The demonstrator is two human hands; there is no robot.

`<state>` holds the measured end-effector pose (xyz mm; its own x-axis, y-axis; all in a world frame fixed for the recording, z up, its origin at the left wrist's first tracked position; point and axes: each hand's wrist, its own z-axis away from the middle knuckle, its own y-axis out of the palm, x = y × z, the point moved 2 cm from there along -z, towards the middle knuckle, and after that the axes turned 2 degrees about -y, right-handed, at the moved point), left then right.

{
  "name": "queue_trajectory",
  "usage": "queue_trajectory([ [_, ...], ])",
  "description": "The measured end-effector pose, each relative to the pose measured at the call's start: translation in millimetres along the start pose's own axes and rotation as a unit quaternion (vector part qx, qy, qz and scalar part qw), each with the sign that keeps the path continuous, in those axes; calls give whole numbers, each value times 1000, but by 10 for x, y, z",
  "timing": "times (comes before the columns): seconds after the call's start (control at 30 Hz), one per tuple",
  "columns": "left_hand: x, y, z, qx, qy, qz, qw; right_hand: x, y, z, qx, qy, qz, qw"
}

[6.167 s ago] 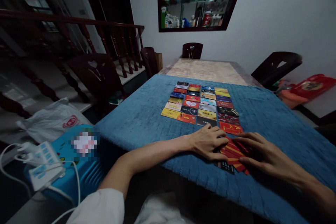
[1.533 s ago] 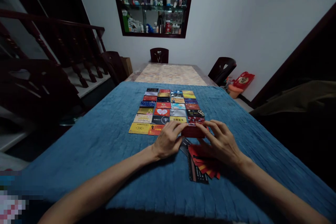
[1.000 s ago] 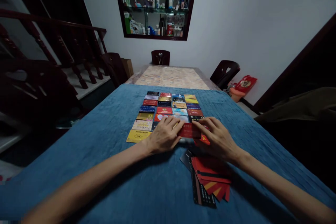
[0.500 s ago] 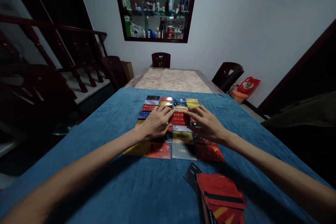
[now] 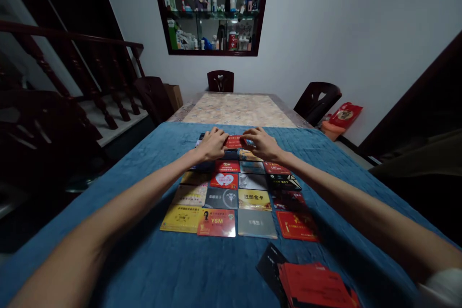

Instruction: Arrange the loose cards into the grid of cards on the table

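Observation:
Both arms stretch out over a grid of coloured cards [image 5: 231,192] laid in four columns on a blue cloth [image 5: 144,260]. At the grid's far end, my left hand [image 5: 212,143] and my right hand [image 5: 260,143] pinch the two ends of one red card [image 5: 235,142], holding it flat just over the far rows. The fingers of both hands are curled onto its edges. Near the front edge lies a loose fanned stack of red and black cards [image 5: 306,284], apart from both hands.
Beyond the cloth the bare patterned tabletop [image 5: 238,108] runs to a dark chair [image 5: 220,80]. More dark chairs stand at left [image 5: 153,98] and right [image 5: 317,101]. A red bag [image 5: 344,115] sits on the floor. A wall cabinet [image 5: 211,7] holds bottles and a plush toy.
Both hands lifted a red card from near the loose stack and carried it forward over the grid to the far rows. The view tipped so the stack slid toward the bottom edge.

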<state>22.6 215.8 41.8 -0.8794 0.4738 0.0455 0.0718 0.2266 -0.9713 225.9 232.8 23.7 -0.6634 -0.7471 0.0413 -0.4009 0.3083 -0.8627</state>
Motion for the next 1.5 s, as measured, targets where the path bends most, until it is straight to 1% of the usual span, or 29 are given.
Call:
queue_trajectory([
  [0.17, 179, 137, -275, 32, -24, 1, 999, -177, 215, -258, 49, 26, -2, 998],
  [0.33, 327, 251, -497, 47, -37, 1, 998, -360, 397, -442, 89, 46, 8, 995],
  [0.57, 493, 447, -788, 78, -54, 3, 995, -576, 617, -578, 112, 60, 9, 992],
  [0.7, 534, 552, -931, 85, -60, 8, 995, -649, 718, -611, 122, 71, 11, 990],
  [0.8, 527, 603, -980, 79, -61, 15, 995, -688, 770, -624, 123, 82, 15, 989],
  [1.0, 524, 654, -971, 86, -55, 18, 995, -744, 827, -650, 134, 105, 19, 985],
  [1.33, 556, 709, -1036, 106, -50, 15, 993, -728, 915, -674, 167, 148, 29, 974],
  [1.5, 578, 769, -1075, 110, -61, 12, 992, -754, 924, -670, 175, 153, 28, 972],
])
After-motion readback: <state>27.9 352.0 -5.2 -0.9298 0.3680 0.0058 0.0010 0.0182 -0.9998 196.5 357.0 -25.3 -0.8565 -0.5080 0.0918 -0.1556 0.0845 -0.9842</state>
